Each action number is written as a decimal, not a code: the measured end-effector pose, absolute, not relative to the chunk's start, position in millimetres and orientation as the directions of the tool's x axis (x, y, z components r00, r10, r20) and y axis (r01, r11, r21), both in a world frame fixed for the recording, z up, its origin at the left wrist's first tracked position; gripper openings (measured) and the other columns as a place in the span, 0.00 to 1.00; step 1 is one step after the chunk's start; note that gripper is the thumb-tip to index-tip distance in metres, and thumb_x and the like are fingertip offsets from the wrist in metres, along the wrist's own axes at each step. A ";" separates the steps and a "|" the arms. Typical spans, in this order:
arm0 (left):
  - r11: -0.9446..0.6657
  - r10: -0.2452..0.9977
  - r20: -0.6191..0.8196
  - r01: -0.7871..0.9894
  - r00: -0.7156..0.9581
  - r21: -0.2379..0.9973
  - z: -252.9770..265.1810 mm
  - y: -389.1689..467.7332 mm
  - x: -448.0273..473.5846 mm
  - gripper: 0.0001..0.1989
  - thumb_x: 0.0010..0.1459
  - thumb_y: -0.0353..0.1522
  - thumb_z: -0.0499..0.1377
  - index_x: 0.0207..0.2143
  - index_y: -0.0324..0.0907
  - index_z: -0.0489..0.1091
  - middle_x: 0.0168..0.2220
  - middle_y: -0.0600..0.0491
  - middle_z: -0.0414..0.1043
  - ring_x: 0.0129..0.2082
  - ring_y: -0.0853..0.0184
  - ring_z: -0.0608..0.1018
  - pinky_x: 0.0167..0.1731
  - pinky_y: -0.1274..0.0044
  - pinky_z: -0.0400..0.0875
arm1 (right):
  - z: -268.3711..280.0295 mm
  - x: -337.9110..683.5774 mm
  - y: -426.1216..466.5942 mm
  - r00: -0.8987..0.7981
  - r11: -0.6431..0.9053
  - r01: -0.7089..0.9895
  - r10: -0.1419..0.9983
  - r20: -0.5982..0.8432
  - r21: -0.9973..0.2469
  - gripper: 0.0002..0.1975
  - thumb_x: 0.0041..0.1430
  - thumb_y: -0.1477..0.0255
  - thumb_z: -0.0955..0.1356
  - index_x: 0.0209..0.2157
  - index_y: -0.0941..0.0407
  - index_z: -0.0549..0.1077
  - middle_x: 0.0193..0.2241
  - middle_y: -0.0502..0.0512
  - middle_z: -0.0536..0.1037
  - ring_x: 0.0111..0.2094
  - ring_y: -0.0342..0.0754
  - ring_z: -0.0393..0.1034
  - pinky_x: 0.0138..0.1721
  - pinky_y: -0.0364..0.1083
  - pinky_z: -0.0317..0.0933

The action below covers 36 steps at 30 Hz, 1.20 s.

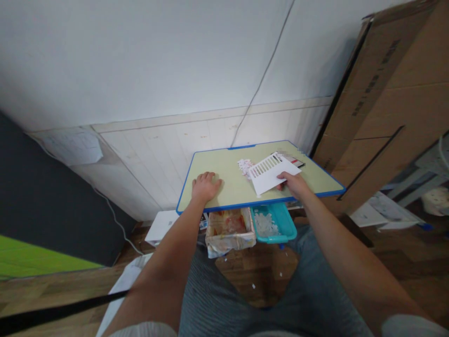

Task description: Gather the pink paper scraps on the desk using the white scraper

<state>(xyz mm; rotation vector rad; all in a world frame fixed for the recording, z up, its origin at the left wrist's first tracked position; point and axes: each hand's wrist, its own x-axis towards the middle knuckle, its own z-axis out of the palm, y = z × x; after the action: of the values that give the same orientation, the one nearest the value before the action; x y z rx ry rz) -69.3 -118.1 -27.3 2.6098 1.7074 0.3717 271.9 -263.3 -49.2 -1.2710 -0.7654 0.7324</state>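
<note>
- The left hand (206,186) lies palm down on the left part of the counter (231,187); its fingers are loosely spread, and it shows no hold on anything.
- The right hand (289,181) is closed on the near right edge of a white card (264,180), thumb on top; the fingers beneath are mostly hidden.
- The card is over the right half of the counter, a row of short bars along its far side; whether these are slots or print, I cannot tell.
- A small heap of paper scraps (244,167) lies just beside the card's left end; a flat, dark-edged thing (297,162) shows past its far right side.
- Below the counter's near edge, a lined box (230,241) and a blue bin (276,239) stand side by side; white bits (265,224) lie in the bin.
</note>
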 end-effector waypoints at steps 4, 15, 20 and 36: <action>-0.406 0.904 0.198 0.905 0.378 0.125 -27.5 -118.1 -69.3 0.29 0.87 0.49 0.56 0.79 0.48 0.77 0.84 0.41 0.75 0.84 0.46 0.74 0.84 0.52 0.68 | -46.2 271.6 -264.5 0.554 0.147 -0.078 0.828 0.079 -0.986 0.14 0.40 0.66 0.75 0.32 0.50 0.75 0.19 0.49 0.77 0.16 0.47 0.64 0.16 0.45 0.59; -0.413 0.902 0.193 0.901 0.386 0.130 -27.0 -114.7 -70.5 0.30 0.86 0.49 0.55 0.79 0.47 0.77 0.84 0.39 0.76 0.84 0.43 0.74 0.83 0.50 0.68 | -39.4 272.0 -265.9 0.582 0.116 -0.130 0.813 0.019 -0.985 0.14 0.39 0.67 0.74 0.32 0.49 0.73 0.18 0.47 0.75 0.14 0.46 0.62 0.14 0.44 0.53; -0.410 0.904 0.190 0.904 0.384 0.124 -25.0 -116.2 -70.3 0.30 0.86 0.49 0.55 0.79 0.47 0.77 0.84 0.39 0.76 0.84 0.43 0.75 0.83 0.51 0.69 | -37.4 269.6 -264.9 0.590 0.116 -0.135 0.807 0.014 -0.984 0.15 0.39 0.68 0.74 0.32 0.50 0.74 0.19 0.48 0.77 0.15 0.46 0.65 0.15 0.44 0.56; -0.401 0.906 0.196 0.908 0.375 0.121 -28.4 -114.9 -67.9 0.30 0.87 0.48 0.55 0.80 0.46 0.77 0.83 0.42 0.77 0.84 0.45 0.75 0.83 0.54 0.69 | -45.6 278.4 -261.0 0.587 0.125 -0.149 0.810 0.014 -0.981 0.15 0.40 0.69 0.75 0.34 0.50 0.75 0.20 0.47 0.77 0.15 0.46 0.65 0.15 0.44 0.55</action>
<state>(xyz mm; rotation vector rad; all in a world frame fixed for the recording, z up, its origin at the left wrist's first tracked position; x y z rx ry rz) -67.9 -114.9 -28.4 2.6105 1.7228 0.3644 278.4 -261.0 -45.6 -1.2588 -0.6563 0.7760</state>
